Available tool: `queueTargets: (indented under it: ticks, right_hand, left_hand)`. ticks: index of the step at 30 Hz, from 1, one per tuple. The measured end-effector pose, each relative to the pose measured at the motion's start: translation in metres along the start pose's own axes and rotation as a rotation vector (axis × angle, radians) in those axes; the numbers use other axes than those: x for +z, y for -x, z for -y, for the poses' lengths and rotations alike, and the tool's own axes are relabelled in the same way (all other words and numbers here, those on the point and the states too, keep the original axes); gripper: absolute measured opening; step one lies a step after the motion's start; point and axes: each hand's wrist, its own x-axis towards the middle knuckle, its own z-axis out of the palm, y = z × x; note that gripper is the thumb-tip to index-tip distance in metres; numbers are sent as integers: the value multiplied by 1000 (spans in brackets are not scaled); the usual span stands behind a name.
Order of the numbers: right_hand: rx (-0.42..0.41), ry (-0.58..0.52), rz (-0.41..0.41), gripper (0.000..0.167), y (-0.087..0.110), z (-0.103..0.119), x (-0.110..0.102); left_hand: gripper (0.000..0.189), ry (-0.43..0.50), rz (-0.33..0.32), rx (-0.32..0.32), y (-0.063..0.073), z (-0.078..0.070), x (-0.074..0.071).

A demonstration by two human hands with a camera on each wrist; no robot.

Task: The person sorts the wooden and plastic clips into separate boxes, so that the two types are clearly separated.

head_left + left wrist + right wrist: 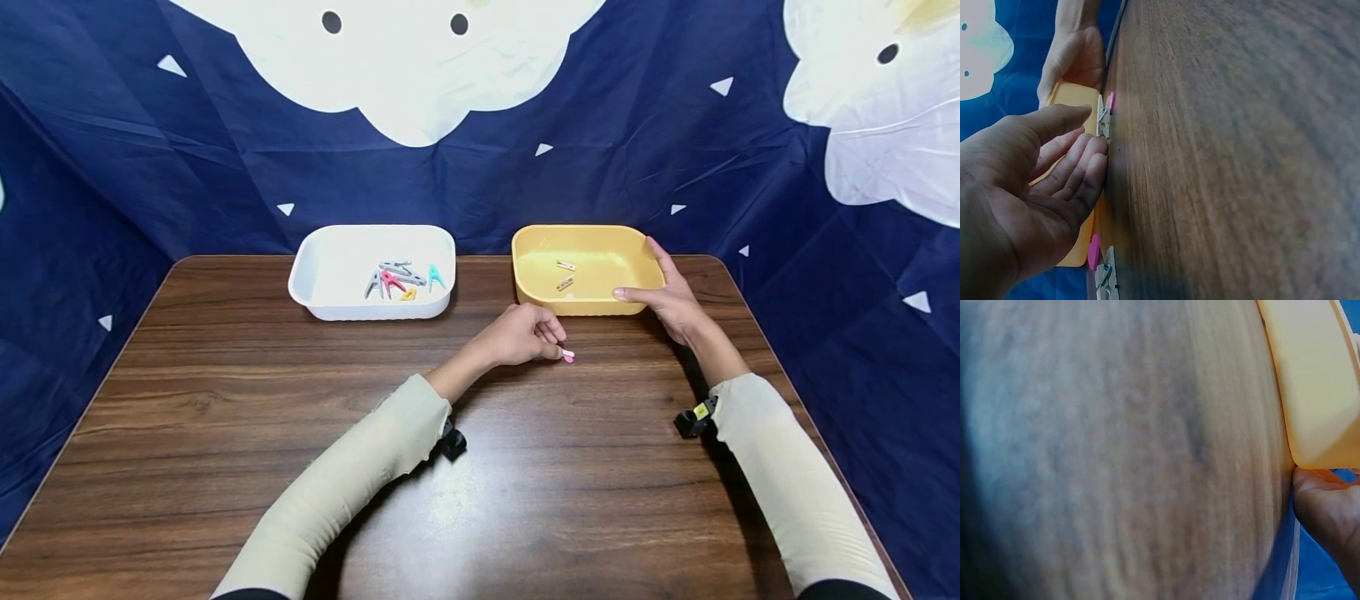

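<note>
My left hand is low over the table in front of a yellow bin. Its thumb and fingertips are right at a pink-and-white clothespin on the wood. In the left wrist view the thumb stands apart from the gently bent fingers, with the clothespin just beyond their tips. Another pink-and-white clothespin shows below that hand there. My right hand grips the bin's right front corner, thumb over the front rim and fingers along the side. Small clothespins lie inside the bin.
A white bin stands at the back left of the wooden table, holding several grey, red, teal and yellow clothespins. A dark blue cloth with white shapes hangs behind the table and at its sides.
</note>
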Motion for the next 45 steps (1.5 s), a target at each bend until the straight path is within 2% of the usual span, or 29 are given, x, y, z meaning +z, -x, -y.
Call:
queueTargets:
  ticks: [26,45]
  right_hand:
    - [-5,-10,0,122,1,2,1]
    - [2,4,1,123,1,2,1]
  left_hand:
    - [25,-28,18,-41,-2,-3,2]
    - [18,-55,-47,-69,-5,-3,7]
